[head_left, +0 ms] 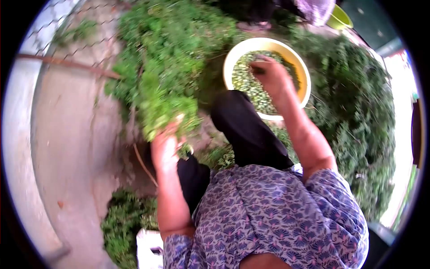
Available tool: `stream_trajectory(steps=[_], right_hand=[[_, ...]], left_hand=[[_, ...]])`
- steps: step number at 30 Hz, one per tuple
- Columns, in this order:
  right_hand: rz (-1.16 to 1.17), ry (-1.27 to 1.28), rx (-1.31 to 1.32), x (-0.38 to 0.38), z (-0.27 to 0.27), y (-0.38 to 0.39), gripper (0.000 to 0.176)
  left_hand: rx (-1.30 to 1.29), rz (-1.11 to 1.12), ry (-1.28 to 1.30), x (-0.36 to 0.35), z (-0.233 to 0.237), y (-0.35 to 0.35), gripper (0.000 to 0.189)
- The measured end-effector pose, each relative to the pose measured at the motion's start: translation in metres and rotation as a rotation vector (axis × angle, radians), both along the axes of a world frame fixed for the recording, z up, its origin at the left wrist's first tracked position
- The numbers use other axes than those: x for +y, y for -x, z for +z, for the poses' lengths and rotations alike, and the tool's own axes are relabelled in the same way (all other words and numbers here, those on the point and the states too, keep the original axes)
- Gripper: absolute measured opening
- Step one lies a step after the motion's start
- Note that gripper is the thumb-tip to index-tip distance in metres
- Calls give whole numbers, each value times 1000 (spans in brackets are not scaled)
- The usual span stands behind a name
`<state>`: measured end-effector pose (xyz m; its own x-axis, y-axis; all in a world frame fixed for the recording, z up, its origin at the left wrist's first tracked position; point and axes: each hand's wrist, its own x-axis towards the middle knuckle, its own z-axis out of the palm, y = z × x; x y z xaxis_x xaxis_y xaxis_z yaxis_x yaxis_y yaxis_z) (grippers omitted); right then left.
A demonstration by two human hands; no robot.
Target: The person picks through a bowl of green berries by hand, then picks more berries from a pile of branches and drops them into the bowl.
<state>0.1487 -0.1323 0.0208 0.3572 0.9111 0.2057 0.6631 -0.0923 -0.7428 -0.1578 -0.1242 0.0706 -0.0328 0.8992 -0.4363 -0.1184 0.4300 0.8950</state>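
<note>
My left hand [165,141] is closed round the lower end of a bunch of bright green leafy stems [156,105], blurred by motion. My right hand [271,74] is over the yellow basin [306,80], its fingers bent close above small green pods or beans [246,80] that fill much of it. Whether anything is between those fingers is too blurred to tell. The basin stands beyond my right knee.
Leafy green plants [156,36] are heaped ahead, with a larger darker heap [349,103] at the right. A smaller pile [123,224] and a white object [150,249] are at lower left. A rusty bar [71,63] and wire mesh lie upper left. A green container [340,19] is upper right.
</note>
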Motion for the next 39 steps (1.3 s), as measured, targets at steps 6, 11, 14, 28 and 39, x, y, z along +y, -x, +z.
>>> stream_trajectory(steps=[6, 11, 14, 28, 39], right_hand=[[-266, -184, 1083, -32, -58, -104, 31], [-436, -115, 875, -40, -16, -85, 25], [-62, -6, 689, -47, 32, -18, 15], [-160, -174, 1224, -65, 42, 66, 7], [142, -106, 1104, -78, 40, 52, 9]], left_hand=[[996, -696, -826, 10, -40, -11, 16], [290, -523, -416, 13, -44, -37, 24], [373, -653, -579, 17, -52, -51, 8], [1198, -952, -1222, -17, -39, -83, 5], [1223, -832, -1033, -17, -89, -42, 8]])
